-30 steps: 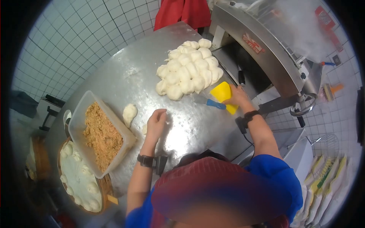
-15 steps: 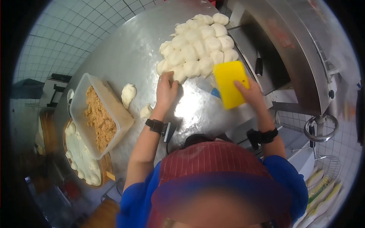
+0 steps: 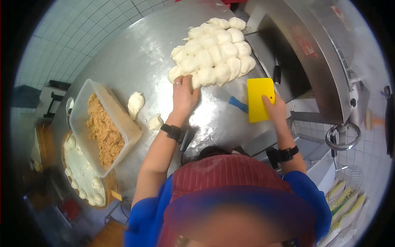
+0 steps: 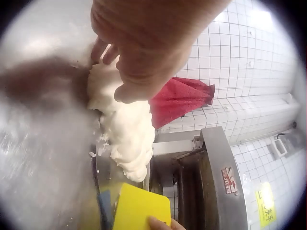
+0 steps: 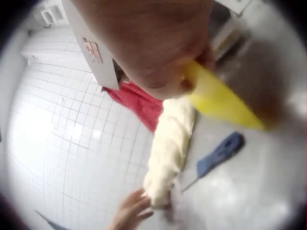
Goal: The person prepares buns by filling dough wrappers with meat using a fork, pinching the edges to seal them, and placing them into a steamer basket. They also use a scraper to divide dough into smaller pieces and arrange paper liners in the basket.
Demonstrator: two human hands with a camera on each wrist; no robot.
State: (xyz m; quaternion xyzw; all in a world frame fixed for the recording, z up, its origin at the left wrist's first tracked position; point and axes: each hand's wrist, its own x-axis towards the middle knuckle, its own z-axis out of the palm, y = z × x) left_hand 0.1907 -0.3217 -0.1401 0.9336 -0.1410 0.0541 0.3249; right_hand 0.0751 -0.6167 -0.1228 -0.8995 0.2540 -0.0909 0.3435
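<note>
Many pale dough balls lie pressed together on the metal table. At their near left edge my left hand touches the dough with its fingertips, fingers only slightly bent; the left wrist view shows the same hand over the dough. My right hand pinches a yellow scraper by its side, thumb on the face. In the right wrist view the yellow scraper is tilted under the hand. A spatula with a blue handle lies on the table beside the scraper.
A plastic tub of orange-brown filling stands at the left, near a round tray with dough pieces. Two loose dough pieces lie right of the tub. A steel machine borders the table at the right.
My left hand has moved forward from the table to the dough's near edge. The scraper, earlier lying low beside the spatula, is now held more upright in my right hand.
</note>
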